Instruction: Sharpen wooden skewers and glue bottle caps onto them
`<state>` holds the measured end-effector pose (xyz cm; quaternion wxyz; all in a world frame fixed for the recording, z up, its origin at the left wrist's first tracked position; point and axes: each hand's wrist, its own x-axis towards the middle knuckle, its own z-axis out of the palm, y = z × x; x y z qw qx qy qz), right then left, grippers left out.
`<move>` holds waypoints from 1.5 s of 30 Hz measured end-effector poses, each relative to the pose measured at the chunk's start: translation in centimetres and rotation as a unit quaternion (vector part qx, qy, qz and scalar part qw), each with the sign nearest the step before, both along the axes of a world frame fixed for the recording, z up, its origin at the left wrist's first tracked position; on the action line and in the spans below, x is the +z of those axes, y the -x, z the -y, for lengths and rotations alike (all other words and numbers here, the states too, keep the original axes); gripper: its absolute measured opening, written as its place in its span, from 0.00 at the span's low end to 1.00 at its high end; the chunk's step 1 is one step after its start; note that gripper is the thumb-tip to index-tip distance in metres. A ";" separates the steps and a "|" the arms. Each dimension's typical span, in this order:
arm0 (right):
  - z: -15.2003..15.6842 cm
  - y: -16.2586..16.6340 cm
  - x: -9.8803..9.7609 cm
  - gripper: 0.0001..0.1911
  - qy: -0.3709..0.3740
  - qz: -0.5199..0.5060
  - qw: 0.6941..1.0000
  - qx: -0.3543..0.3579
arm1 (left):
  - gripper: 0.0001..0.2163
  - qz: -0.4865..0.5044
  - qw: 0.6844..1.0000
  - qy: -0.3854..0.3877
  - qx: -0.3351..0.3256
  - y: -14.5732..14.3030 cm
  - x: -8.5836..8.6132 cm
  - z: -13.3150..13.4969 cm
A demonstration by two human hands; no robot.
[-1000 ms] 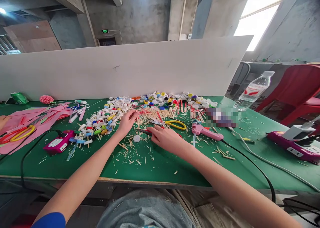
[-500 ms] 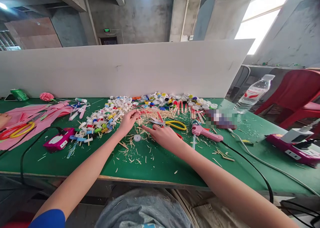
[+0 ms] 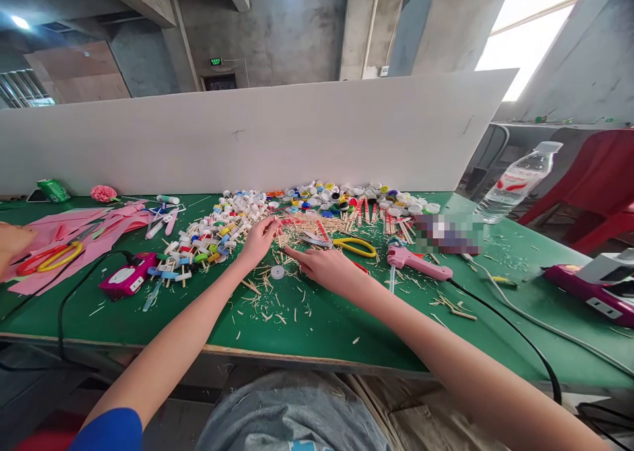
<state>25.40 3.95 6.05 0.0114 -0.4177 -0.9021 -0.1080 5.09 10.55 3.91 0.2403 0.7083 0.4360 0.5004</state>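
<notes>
My left hand is closed in a pinch on a short, thin wooden stick, which points down over the pile. To its right, my right hand reaches in with the index finger stretched towards the stick. A small dark thing shows at that fingertip; what the hand grips is too small to make out. Below the hands lies a round whitish disc among wood shavings. Just beyond my right hand rest yellow-handled scissors. Behind both hands spreads a heap of thin wooden sticks.
Bottle caps and small coloured pieces bank up behind. At right are a pink glue gun, a water bottle and a power strip. At left are another power strip, pink paper and another person's hand.
The view has shifted slightly, so the table's things sit a little farther right. The other person's hand at the left shows more. My hands keep nearly the same pose.
</notes>
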 end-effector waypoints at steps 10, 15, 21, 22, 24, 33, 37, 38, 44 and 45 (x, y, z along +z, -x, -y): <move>0.3 -0.6 -0.4 0.29 0.036 -0.017 0.999 0.018 | 0.17 -0.009 1.000 0.003 0.003 0.0 0.2 0.3; 0.0 -1.0 -0.6 0.28 0.041 -0.060 0.997 0.021 | 0.17 -0.018 1.000 0.006 0.004 -0.1 0.2 0.4; -0.3 -0.8 -0.9 0.29 -0.022 -0.022 0.999 0.010 | 0.16 -0.018 1.000 -0.004 -0.004 -0.3 -0.1 0.2; -0.3 -0.7 -1.0 0.30 -0.029 -0.007 1.000 0.009 | 0.16 -0.017 1.000 -0.005 -0.007 -0.3 -0.1 0.1; -0.3 -0.4 -1.0 0.30 -0.038 0.012 0.999 0.008 | 0.16 -0.015 1.000 -0.007 -0.012 -0.3 -0.2 0.0; -0.2 0.1 -0.5 0.30 -0.015 -0.006 1.000 0.023 | 0.19 -0.023 1.000 -0.004 -0.001 -0.3 -0.1 0.1; 0.1 0.0 -0.3 0.29 0.017 -0.021 0.999 0.022 | 0.18 -0.010 1.000 0.001 -0.012 -0.3 -0.1 0.1; 0.2 0.0 -0.3 0.29 0.029 -0.022 0.999 0.022 | 0.18 -0.008 1.000 0.003 -0.013 -0.3 -0.2 0.1; 0.3 -0.4 -0.4 0.29 0.051 -0.048 0.997 0.039 | 0.20 -0.012 1.000 0.011 -0.010 0.0 -0.4 -0.3; 0.2 -0.4 -0.5 0.28 0.046 -0.051 0.997 0.040 | 0.21 -0.012 1.000 0.011 -0.010 -0.1 -0.5 -0.3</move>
